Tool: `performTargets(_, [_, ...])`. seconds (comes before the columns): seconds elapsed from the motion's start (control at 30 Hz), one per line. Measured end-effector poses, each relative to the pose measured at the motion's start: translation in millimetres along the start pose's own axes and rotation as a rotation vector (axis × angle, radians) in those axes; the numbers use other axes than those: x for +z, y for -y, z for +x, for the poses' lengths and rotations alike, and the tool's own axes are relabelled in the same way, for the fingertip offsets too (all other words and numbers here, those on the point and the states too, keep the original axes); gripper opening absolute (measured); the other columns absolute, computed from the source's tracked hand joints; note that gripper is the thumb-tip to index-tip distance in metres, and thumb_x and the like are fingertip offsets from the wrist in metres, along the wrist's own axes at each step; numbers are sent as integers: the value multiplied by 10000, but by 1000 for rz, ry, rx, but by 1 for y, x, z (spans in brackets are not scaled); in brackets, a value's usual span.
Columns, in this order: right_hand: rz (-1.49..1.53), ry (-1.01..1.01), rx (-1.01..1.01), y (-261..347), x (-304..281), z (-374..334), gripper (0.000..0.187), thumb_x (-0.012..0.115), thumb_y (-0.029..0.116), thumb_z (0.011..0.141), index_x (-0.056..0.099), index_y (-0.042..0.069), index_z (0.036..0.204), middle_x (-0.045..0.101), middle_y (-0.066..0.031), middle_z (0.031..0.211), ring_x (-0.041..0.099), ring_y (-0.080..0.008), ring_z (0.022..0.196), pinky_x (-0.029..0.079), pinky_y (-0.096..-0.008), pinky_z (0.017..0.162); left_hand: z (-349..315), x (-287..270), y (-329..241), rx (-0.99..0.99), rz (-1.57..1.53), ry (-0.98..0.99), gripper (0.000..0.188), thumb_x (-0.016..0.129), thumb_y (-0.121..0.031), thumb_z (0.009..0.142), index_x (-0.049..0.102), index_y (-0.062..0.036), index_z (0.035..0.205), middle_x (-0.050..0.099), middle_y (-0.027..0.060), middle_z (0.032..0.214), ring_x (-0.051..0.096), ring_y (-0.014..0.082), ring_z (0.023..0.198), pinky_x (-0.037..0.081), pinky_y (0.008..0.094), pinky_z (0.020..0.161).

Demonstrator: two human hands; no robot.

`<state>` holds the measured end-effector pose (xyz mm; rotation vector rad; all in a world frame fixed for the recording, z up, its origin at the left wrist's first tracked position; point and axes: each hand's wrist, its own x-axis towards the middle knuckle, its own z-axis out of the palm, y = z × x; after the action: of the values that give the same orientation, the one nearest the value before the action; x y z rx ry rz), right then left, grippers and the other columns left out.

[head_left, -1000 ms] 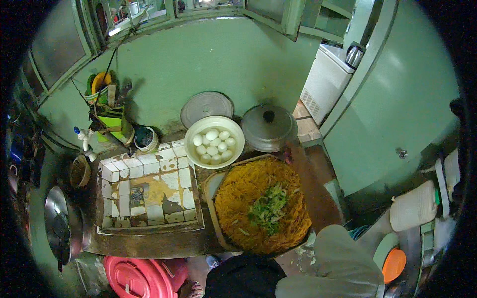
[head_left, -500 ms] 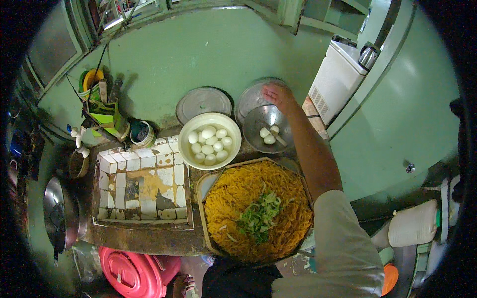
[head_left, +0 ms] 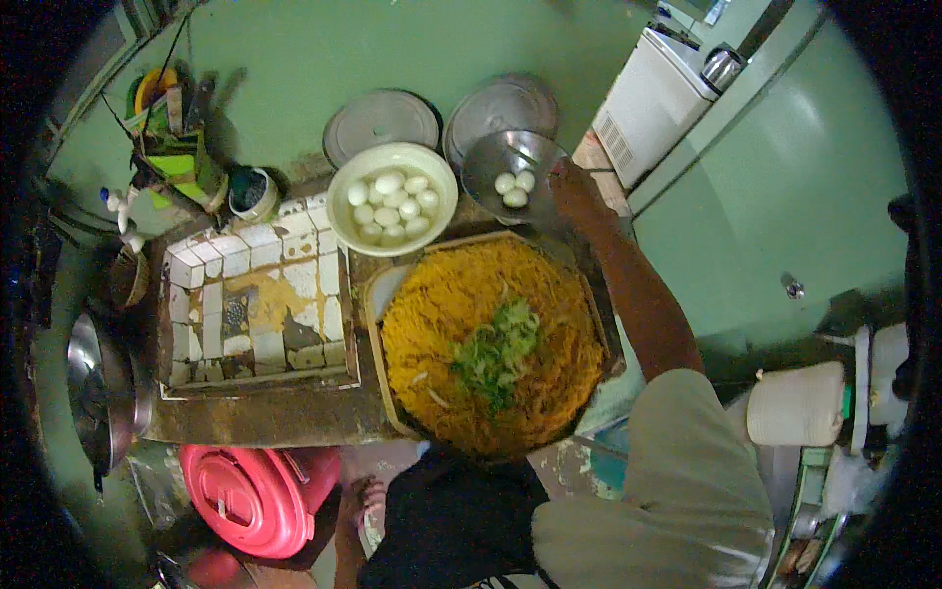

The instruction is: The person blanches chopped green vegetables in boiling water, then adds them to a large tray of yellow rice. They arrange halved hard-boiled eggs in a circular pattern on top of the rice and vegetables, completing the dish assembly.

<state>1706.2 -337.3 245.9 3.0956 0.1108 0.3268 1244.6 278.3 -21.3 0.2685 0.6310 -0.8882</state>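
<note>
At the right rim of a grey metal bowl (head_left: pixel 481 191), my right hand (head_left: pixel 567 182) is closed, apparently round a knife (head_left: pixel 523 151) whose pale blade points left across the bowl. The grip itself is small and blurred. Three peeled boiled eggs (head_left: pixel 514 189) lie in the bowl. Left of it, a cream basin (head_left: pixel 339 211) holds several more peeled eggs in water. Nearer to me is a large tray (head_left: pixel 385 398) heaped with orange-yellow noodles and topped with chopped greens (head_left: pixel 498 353). My left hand (head_left: pixel 367 493) hangs low beside my dark clothing, fingers loosely apart, with nothing visible in it.
Two round metal lids (head_left: pixel 383 123) lean against the green wall. A tiled sink (head_left: pixel 177 378) and tap (head_left: pixel 120 211) are at left, with a wok (head_left: pixel 98 393) beyond. Below stands a red lidded bucket (head_left: pixel 245 501). A white freezer (head_left: pixel 653 98) is at far right.
My right hand has come down from above the bowl to its right rim. The knife has shifted from beside the eggs to the bowl's far side. The view has tilted lower, showing my left hand.
</note>
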Motion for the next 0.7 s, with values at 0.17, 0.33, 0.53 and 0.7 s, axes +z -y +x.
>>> performTargets(0.17, [753,108,141,65,-70,-177,262,617,171,859,586,70,1098,584,-91,1062,595,-234,915,493,-370,826,11,-7,-17,34,454,-346,261,475,-290,931,529,-75,1068,532,22,831,565,172,713,507,312,612])
performTargets(0.33, [864,139,24,109,-77,-291,205,590,212,895,606,125,1080,588,-65,1011,599,-225,902,496,-382,811,-13,-29,-26,11,510,-169,391,536,-317,905,524,-64,1204,644,117,1062,663,244,845,557,403,726])
performTargets(0.53, [417,-55,-33,76,-19,-212,119,579,172,908,609,79,976,592,-86,978,605,-243,884,496,-386,774,-47,-29,-14,99,942,-357,397,526,-343,899,531,-79,1196,640,133,1077,650,271,876,554,424,733])
performTargets(0.7, [663,-122,-57,64,-25,-200,124,640,142,864,608,81,967,598,-83,965,605,-234,898,479,-405,828,-66,-28,-6,153,773,-474,365,498,-344,909,542,-87,1166,642,122,1075,642,269,896,552,407,698])
